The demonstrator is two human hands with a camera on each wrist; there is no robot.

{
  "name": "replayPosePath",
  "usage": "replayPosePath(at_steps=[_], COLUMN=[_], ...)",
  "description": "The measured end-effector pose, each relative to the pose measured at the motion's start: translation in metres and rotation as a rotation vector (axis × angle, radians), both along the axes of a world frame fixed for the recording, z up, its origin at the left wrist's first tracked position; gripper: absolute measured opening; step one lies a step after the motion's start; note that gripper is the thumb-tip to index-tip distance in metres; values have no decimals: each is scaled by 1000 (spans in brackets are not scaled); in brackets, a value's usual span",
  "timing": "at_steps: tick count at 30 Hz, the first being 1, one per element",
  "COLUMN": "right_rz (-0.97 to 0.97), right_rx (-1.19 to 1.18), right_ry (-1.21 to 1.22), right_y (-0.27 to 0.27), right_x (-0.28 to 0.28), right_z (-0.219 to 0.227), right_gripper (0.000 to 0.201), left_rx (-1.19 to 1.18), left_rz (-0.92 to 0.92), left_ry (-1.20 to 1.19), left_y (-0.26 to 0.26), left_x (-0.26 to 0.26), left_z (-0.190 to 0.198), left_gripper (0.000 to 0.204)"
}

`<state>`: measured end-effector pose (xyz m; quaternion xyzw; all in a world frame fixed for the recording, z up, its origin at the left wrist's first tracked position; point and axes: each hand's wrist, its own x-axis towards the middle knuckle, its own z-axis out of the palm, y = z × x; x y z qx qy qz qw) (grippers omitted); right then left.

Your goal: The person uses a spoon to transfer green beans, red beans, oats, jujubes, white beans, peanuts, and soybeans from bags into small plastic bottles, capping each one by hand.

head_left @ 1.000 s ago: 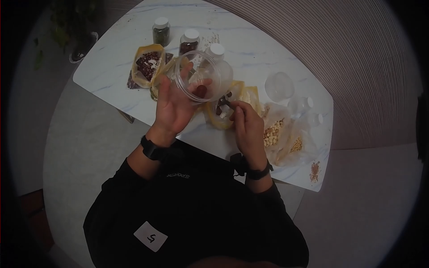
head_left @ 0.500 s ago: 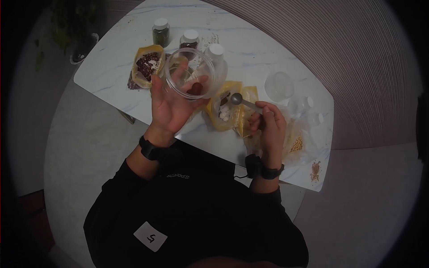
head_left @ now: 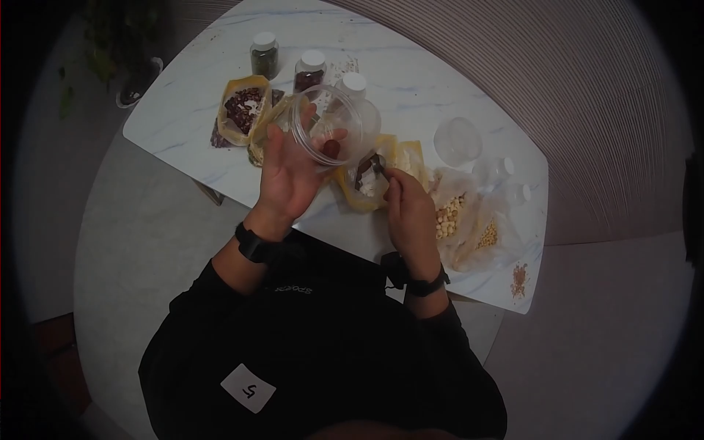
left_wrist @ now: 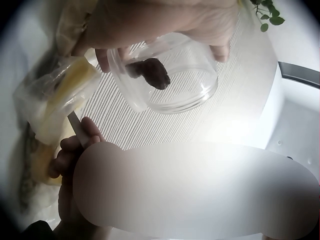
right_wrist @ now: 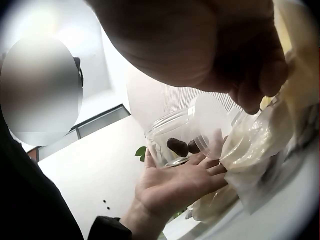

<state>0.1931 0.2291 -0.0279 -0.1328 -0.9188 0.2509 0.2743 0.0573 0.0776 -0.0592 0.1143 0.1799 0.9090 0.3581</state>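
A clear round jar (head_left: 334,121) lies tilted in the left hand (head_left: 290,180), whose fingers are around its underside. Dark red dates (left_wrist: 156,73) rest inside the jar in the left wrist view; one date (head_left: 331,149) shows from above. The right hand (head_left: 412,213) pinches the handle of a metal spoon (head_left: 378,164), its bowl at the mouth of a yellow-edged bag (head_left: 352,192) holding dark dates and something white. In the left wrist view the spoon handle (left_wrist: 77,129) stands out from the right hand (left_wrist: 70,160). The spoon's bowl is partly hidden.
White-lidded jars (head_left: 265,56) stand at the table's back. An open bag of dark red beans (head_left: 243,110) lies left; bags of pale nuts (head_left: 447,218) and yellow kernels (head_left: 487,236) lie right. Behind them is a clear round container (head_left: 457,142). Crumbs (head_left: 519,281) lie near the right edge.
The right hand first drew back rightward with the spoon raised, then returned to the bag of dates. The left hand and jar shifted left, then back right.
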Motion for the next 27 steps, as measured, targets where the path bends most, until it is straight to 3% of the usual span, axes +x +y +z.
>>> replayPosePath(at_steps=[3, 5, 9, 11, 14, 21, 27], right_rz=[61, 102, 116, 76, 0, -38, 3], right_rx=[-192, -632, -816, -1003, -1104, -1059, -528], right_ry=[-117, -243, -214, -148, -87, -20, -216], right_y=[1, 3, 9, 15, 25, 43, 6], right_x=[-1, 0, 2, 6, 15, 25, 11], right_z=[1, 8, 5, 9, 19, 22, 18], right_gripper=[24, 25, 26, 26, 26, 26, 25], left_rx=[-70, -50, -5, 5, 8, 2, -38], left_rz=[-12, -12, -30, -51, -62, -60, -71], left_ry=[69, 20, -32, -31, -31, -26, 92], left_y=[0, 2, 5, 2, 1, 2, 4], left_x=[-3, -3, -3, -5, -6, -6, -6], left_z=[-4, -5, -9, -9, -8, -6, -9], left_gripper=[91, 90, 89, 90, 91, 93, 87])
